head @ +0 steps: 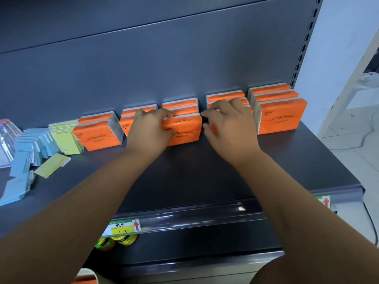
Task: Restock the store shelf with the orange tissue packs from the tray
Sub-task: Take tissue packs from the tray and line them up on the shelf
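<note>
Dark grey matte metal shelf (205, 173), flat, with a smooth back panel (143, 68). Orange tissue packs (281, 117): glossy plastic wrap, soft rectangular blocks with white side edges and "COTTON TISSUE" print. They stand upright in five short columns along the back of the shelf.

The left hand (149, 130) grips the middle front pack (184, 130). Its fingers (162, 114) curl over the pack's top left edge and the thumb lies across the front face. The pack stands on the shelf, touching the pack behind it.

The right hand (229, 128) covers the fourth-column front pack (214, 129). Its fingers (211, 111) are bent over the top, close together, with the thumb at the pack's left edge. Only a sliver of orange shows under the palm.

A narrow dark gap separates the two held packs.

Further left on the shelf are flat yellow packets (65, 136) and blue packets (30, 144), some toppled. A paper price label (125, 228) sits in the shiny plastic rail on the front edge.
</note>
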Available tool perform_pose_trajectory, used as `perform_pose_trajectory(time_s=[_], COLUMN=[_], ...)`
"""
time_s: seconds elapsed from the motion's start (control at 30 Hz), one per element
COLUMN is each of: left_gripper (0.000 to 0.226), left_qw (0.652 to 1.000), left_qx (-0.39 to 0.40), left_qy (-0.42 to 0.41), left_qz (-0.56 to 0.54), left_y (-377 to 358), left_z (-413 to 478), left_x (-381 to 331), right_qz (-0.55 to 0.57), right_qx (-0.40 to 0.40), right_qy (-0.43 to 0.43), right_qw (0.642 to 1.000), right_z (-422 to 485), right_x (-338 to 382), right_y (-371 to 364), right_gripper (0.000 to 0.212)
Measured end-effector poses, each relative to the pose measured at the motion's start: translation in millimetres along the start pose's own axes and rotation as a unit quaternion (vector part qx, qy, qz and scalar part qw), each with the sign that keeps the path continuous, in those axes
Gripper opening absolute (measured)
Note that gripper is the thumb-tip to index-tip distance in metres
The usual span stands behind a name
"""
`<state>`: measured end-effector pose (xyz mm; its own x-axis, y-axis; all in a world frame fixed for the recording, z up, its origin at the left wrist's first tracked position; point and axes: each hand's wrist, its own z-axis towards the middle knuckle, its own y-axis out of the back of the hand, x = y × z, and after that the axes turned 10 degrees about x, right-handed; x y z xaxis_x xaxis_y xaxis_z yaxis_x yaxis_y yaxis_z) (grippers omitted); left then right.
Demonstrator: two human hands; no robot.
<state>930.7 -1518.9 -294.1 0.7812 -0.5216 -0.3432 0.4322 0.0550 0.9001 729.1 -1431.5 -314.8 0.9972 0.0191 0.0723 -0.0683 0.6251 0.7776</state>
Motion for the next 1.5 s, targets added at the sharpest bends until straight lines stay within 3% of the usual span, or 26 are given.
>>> perform_pose_trajectory(time_s=[0.17,0.33,0.67,0.77,0.87,1.13,1.5], left_gripper=[0.045,0.043,0.044,0.038,0.039,0.059,0.059], left_qw=[1.000,0.998,0.987,0.993,1.000,0.975,0.932], left_qx=[0.003,0.004,0.030,0.013,0.003,0.003,0.110], left_qy=[0.004,0.039,0.030,-0.007,-0.025,0.195,0.317], left_qz=[-0.024,-0.049,-0.154,-0.120,-0.019,0.106,0.140], left_y=[-5.1,-6.3,3.8,18.5,37.8,66.4,130.6], left_z=[6.6,5.8,-11.9,-36.7,-74.0,-246.3,-463.0], left_x=[8.9,13.4,10.8,12.8,27.3,82.5,147.8], right_qz=[0.019,-0.002,-0.018,0.049,0.116,0.239,0.263], right_qx=[0.079,0.072,0.087,0.079,0.106,0.218,0.386], right_qy=[0.055,0.056,0.023,0.040,0.075,0.193,0.360], right_qw=[0.995,0.996,0.996,0.995,0.985,0.926,0.808], right_z=[-1.7,-1.5,-2.8,-8.2,-18.2,-65.0,-160.3], right_x=[12.2,18.6,41.7,74.0,114.3,239.0,359.9], right_y=[-13.5,-22.1,-14.0,-6.3,-2.2,0.2,7.2], right_gripper=[0.032,0.025,0.029,0.035,0.045,0.056,0.058])
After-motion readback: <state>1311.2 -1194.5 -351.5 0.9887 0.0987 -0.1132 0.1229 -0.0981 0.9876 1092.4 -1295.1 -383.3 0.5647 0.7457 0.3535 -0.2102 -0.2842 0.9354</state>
